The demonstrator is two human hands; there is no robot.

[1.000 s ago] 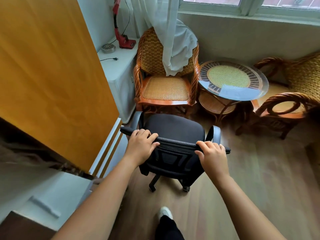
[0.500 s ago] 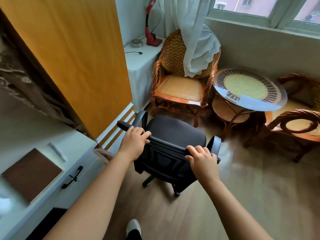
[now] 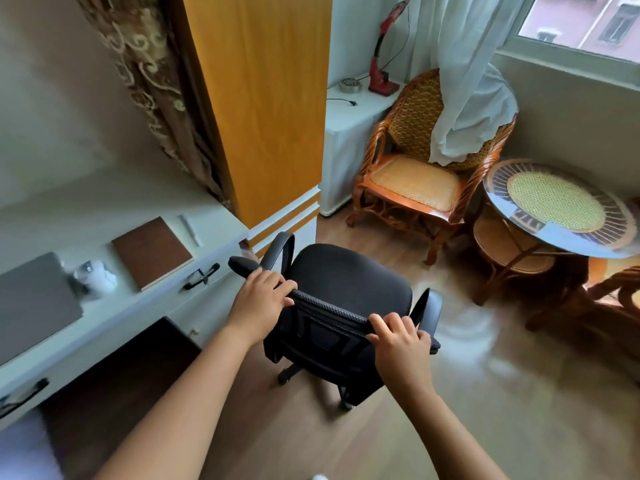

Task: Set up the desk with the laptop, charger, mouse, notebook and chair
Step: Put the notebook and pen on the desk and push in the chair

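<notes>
A black office chair (image 3: 346,282) with armrests and wheels stands on the wooden floor, right of the desk. My left hand (image 3: 261,299) and my right hand (image 3: 398,337) both grip the top edge of its backrest. On the pale desk (image 3: 114,306) at the left lie a closed grey laptop (image 3: 31,303), a white charger (image 3: 93,277) with its cable bundled, and a brown notebook (image 3: 150,252). A white pen (image 3: 190,230) rests beside the notebook. No mouse shows.
A tall orange cabinet panel (image 3: 263,98) stands right behind the desk's end. A wicker armchair (image 3: 422,168), a round glass-topped wicker table (image 3: 561,206) and another wicker chair (image 3: 620,282) fill the window corner. Dark open space lies under the desk (image 3: 114,379).
The chair has been pulled away from the wicker furniture and turned toward the desk. The view has swung left, bringing the desk with laptop, charger and notebook into sight.
</notes>
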